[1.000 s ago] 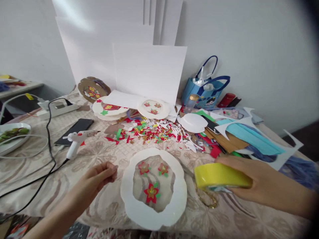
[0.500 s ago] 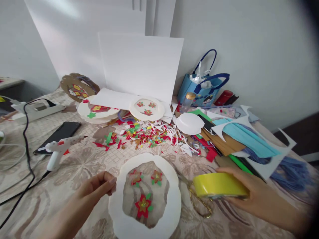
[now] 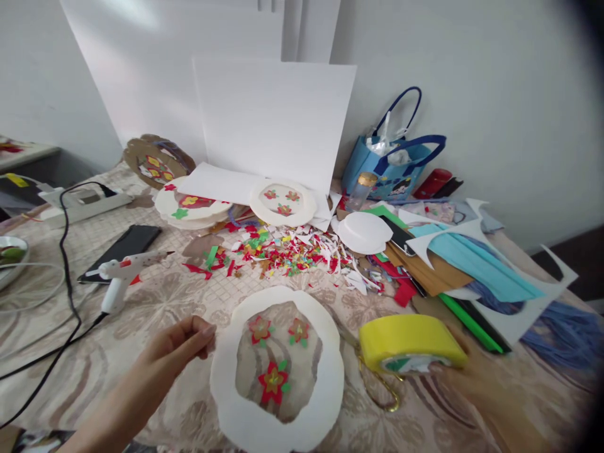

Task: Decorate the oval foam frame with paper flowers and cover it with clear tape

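Note:
In my right hand [image 3: 465, 384], blurred by motion, is a roll of yellow tape [image 3: 410, 340], gripped at its right end and tilted so its core shows. Gold-handled scissors [image 3: 384, 399] lie under and beside the roll, their blades partly under a white scalloped paper frame [image 3: 226, 402]. Red and gold paper flowers [image 3: 272, 380] with green leaves sit on the see-through middle of this frame. Left of the frame, my left hand [image 3: 191, 343] is closed in a pinch, its fingertips close to the frame's edge. Whatever it pinches, if anything, I cannot make out.
A white glue gun [image 3: 120, 277] and a black phone [image 3: 123, 248] lie on the left with cables. Paper scraps [image 3: 292, 251] cover the middle. Behind stand finished-looking frames [image 3: 283, 204], white boards [image 3: 278, 119] and a blue bag [image 3: 391, 167].
The tape roll has tipped, so more of its core shows, and my right hand has shifted lower around it. My left hand keeps its pinch. The view has shifted slightly.

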`<control>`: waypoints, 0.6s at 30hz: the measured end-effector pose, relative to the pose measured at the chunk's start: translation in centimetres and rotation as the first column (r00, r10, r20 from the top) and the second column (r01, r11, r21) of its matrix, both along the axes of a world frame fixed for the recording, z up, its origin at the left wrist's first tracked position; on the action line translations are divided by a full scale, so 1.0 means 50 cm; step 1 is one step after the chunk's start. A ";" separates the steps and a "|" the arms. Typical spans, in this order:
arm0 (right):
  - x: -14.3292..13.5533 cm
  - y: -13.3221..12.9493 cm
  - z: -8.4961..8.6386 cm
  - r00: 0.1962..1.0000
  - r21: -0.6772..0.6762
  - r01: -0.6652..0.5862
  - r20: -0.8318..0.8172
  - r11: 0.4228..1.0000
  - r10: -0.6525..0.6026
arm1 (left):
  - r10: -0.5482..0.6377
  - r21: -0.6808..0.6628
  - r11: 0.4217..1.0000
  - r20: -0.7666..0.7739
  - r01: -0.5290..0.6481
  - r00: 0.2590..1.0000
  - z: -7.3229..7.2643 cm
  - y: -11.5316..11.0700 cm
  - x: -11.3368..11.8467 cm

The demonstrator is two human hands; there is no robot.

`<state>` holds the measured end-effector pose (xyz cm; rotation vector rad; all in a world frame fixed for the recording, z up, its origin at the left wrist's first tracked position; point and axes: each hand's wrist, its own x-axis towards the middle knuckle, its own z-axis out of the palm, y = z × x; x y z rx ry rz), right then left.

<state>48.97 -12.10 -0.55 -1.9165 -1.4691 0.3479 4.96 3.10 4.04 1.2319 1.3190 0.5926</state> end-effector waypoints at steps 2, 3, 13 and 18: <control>0.003 0.007 0.008 0.991 -0.017 0.012 -0.136 1.000 -0.014 | 0.018 0.000 1.000 -0.004 -0.018 1.000 0.000 -0.001 -0.003; 0.007 0.009 0.015 0.988 -0.033 0.007 -0.155 0.999 -0.012 | 0.020 0.009 1.000 -0.003 -0.020 1.000 0.000 -0.001 -0.003; -0.005 0.038 0.161 0.878 -0.252 -0.207 0.379 0.945 0.293 | -0.022 0.150 0.988 -0.137 0.042 0.990 -0.008 0.021 -0.012; -0.044 0.063 0.186 0.822 -0.248 -0.236 0.465 0.940 0.329 | -0.067 0.142 0.986 -0.171 0.092 0.983 -0.035 0.022 -0.027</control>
